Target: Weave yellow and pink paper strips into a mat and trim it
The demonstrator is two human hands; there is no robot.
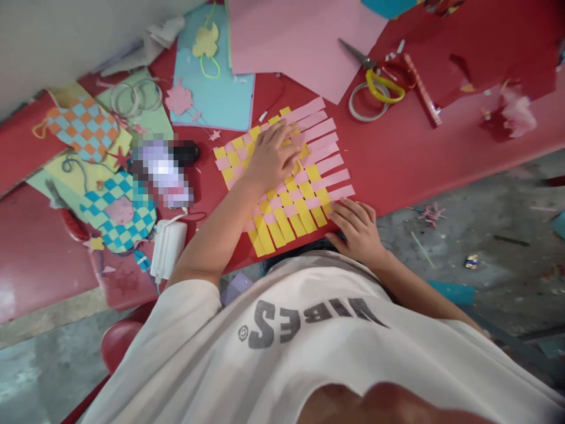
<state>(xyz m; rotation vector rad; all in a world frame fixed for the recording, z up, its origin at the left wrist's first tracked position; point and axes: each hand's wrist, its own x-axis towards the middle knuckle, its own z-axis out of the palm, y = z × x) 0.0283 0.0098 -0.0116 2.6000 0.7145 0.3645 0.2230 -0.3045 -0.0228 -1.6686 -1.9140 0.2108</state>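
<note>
Above concrete floor [507,282], a red table [463,159], woven paper [282,218]

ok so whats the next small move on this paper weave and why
I'd probably use the right hand to nudge the nearest pink strip snug into the paper weave, while the left hand presses it flat. The pink ends stick out free past the yellow strips, so that edge looks the loosest.
</note>
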